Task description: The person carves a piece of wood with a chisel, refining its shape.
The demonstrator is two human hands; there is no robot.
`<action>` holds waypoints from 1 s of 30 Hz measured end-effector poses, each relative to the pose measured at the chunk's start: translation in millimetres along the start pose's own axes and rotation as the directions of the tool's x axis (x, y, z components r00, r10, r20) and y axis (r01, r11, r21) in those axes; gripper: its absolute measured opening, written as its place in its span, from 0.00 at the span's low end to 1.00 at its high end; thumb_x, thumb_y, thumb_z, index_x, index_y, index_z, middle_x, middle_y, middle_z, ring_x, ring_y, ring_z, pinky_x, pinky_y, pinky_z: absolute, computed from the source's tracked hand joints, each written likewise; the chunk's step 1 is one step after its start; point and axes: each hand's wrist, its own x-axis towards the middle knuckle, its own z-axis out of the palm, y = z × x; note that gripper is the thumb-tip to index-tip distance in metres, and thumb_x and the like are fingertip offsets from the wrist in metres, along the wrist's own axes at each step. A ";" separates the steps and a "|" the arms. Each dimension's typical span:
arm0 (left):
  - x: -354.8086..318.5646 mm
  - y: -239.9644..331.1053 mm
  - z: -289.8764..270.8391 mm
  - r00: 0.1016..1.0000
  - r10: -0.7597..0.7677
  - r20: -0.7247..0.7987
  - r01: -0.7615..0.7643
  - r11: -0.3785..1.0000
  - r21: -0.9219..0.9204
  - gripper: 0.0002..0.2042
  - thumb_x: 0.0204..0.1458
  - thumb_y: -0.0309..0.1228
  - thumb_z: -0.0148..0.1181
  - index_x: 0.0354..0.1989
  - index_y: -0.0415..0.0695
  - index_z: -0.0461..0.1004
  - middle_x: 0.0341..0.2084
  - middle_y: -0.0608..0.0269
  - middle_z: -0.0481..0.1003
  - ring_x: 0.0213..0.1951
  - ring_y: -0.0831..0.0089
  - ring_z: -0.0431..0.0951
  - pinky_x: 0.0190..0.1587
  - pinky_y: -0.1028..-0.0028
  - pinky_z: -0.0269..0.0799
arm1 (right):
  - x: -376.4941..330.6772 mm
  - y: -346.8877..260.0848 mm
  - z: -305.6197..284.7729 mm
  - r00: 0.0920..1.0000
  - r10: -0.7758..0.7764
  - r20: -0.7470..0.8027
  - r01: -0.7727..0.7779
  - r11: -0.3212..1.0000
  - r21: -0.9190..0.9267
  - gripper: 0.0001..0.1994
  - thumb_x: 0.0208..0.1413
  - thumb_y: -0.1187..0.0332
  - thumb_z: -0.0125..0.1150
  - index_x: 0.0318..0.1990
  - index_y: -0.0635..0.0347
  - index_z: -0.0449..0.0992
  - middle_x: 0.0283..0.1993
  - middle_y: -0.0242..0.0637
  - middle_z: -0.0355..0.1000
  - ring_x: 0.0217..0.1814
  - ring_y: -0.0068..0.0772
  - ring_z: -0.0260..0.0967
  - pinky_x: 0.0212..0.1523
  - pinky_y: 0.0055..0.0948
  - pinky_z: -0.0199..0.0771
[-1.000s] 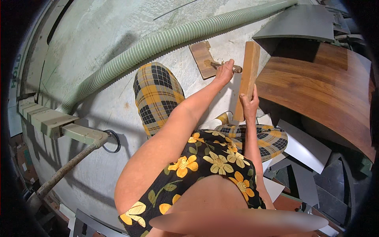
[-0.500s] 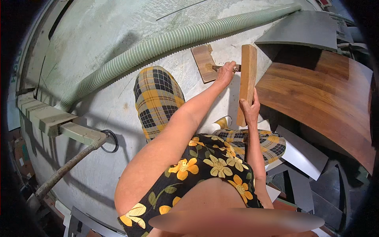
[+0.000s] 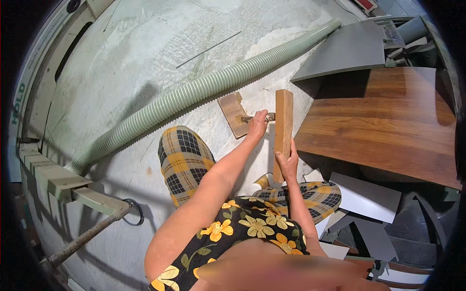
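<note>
My left hand (image 3: 258, 125) is closed around a chisel-like tool (image 3: 270, 117), held with its dark end against a small wooden board (image 3: 229, 107). That board lies on the floor and has a notch cut in its far edge. In my right hand (image 3: 288, 162) is the near end of a long, squared wooden block (image 3: 284, 116). The block's left side appears to meet the tool's other end, though I cannot tell whether they touch. My left fingers hide the tool's middle.
A ribbed green hose (image 3: 194, 92) crosses the concrete floor beyond the board. Large brown wood-grain panels (image 3: 374, 121) and a grey panel (image 3: 344, 51) are stacked at right. White and grey offcuts (image 3: 361, 196) lie near my right knee. A metal machine arm (image 3: 102, 200) stands at left.
The whole view has shifted, so hands, block and board appear lower and further left. Both hands keep their holds; the board still lies under the tool's dark end.
</note>
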 end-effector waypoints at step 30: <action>-5.3 7.2 -15.9 0.996 -0.069 0.051 0.074 0.992 -0.107 0.16 0.45 0.23 0.58 0.45 0.42 0.70 0.40 0.48 0.73 0.45 0.48 0.74 0.47 0.57 0.70 | 47.8 -11.6 43.6 0.992 0.118 0.034 -0.122 0.908 0.402 0.32 0.47 0.73 0.60 0.63 0.66 0.60 0.54 0.43 0.69 0.54 0.31 0.67 0.55 0.29 0.66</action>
